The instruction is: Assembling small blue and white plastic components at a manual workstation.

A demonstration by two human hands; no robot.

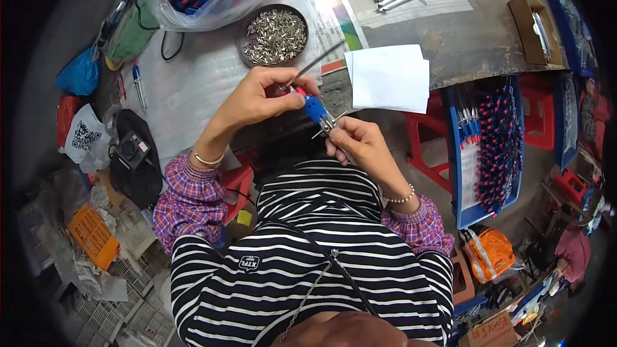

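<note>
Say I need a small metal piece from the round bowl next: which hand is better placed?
Probably the left hand: it lies just below the bowl in the picture, nearer than the right hand, which holds the metal end of the tool. The left looks occupied too, though.

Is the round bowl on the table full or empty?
The bowl isn't empty: little silvery metal pieces cover its bottom. How deep they lie, I cannot tell.

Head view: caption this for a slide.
Left hand and right hand hold a blue-handled tool near a bowl of metal parts.
</note>
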